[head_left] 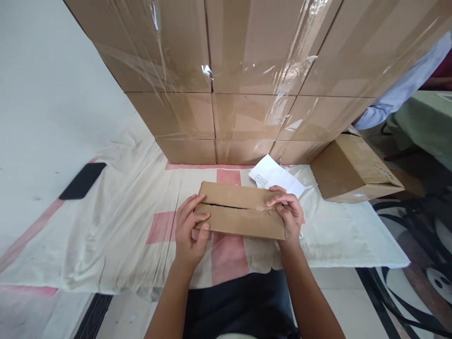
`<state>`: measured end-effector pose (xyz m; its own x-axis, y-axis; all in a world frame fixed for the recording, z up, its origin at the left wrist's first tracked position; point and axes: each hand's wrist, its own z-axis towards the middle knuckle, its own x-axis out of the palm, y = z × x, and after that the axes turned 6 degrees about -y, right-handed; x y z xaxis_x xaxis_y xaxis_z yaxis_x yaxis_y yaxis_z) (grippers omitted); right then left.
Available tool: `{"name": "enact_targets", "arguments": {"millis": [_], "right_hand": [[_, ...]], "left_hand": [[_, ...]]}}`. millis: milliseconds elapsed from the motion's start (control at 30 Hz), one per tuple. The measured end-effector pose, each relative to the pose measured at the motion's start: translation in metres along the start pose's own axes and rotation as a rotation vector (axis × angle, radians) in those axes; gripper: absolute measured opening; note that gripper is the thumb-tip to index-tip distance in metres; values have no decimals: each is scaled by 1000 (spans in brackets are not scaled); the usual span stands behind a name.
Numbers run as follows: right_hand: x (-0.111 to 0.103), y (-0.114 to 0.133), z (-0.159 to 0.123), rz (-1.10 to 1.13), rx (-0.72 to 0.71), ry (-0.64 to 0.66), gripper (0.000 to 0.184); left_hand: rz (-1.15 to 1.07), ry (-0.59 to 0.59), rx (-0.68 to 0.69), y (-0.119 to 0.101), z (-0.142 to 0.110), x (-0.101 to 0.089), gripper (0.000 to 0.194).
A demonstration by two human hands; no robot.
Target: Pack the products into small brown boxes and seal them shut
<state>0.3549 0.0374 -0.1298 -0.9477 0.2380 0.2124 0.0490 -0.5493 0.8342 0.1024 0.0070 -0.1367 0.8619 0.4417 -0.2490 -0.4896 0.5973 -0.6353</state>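
Note:
A small brown cardboard box [243, 221] is held between my two hands, just above the cloth-covered table. Its two top flaps lie folded over, with a narrow dark gap running between them. My left hand [189, 230] grips the left end, thumb on the near edge and fingers on the top. At the other end, my right hand [287, 212] has its fingers curled over the right edge, with fingertips on the far flap. Behind that hand a white sheet of paper [273, 174] with small printed outlines rests on the table, partly hidden by the hand and box.
Stacked cartons wrapped in clear film [243, 115] rise along the table's far side. Another cardboard box [353, 169] sits at the right, near a person's blue sleeve [399, 89]. A black phone-like slab [83, 181] lies at left on the cream-and-pink cloth [116, 235].

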Motion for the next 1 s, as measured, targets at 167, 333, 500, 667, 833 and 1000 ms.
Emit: {"name": "enact_targets", "arguments": {"millis": [167, 333, 500, 667, 833, 1000], "right_hand": [[-15, 37, -3, -454, 37, -61, 18], [-75, 49, -7, -821, 86, -114, 21], [-110, 38, -22, -852, 527, 33, 36], [-100, 41, -25, -853, 646, 38, 43], [-92, 40, -18, -877, 712, 6, 42], [-90, 34, -14, -861, 771, 31, 40]], "left_hand": [[43, -14, 52, 4, 5, 6, 22], [12, -118, 89, 10, 3, 12, 37], [-3, -131, 108, 16, 0, 14, 37], [-25, -171, 110, 21, -6, 17, 36], [-40, -158, 108, 22, -9, 17, 34], [-46, -144, 141, 24, -9, 14, 35]]}}
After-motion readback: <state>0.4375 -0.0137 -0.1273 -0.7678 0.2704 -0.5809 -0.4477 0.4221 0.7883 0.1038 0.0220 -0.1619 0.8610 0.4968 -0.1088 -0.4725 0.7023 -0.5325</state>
